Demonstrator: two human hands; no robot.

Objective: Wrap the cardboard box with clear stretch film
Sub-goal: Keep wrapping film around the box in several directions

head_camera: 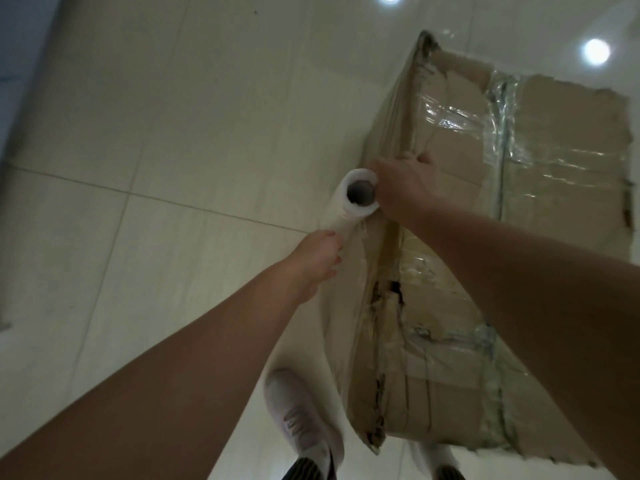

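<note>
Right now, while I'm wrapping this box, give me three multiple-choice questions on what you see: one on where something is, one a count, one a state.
1. Where is the stretch film roll?
A) beside the cardboard box's left edge
B) lying flat on the middle of the box top
C) lying on the floor far from the box

2. How many bright lamp reflections show on the floor tiles?
A) none
B) two
C) five

3. What is the left hand doing?
A) hanging idle
B) pressing flat on the floor
C) gripping the roll

Answers:
1 A: the roll is held up right by the box's left edge, its hollow core facing the camera.
2 B: one glows at the picture's top edge, one just beyond the box.
3 C: its fingers curl round the roll's lower part.
</note>
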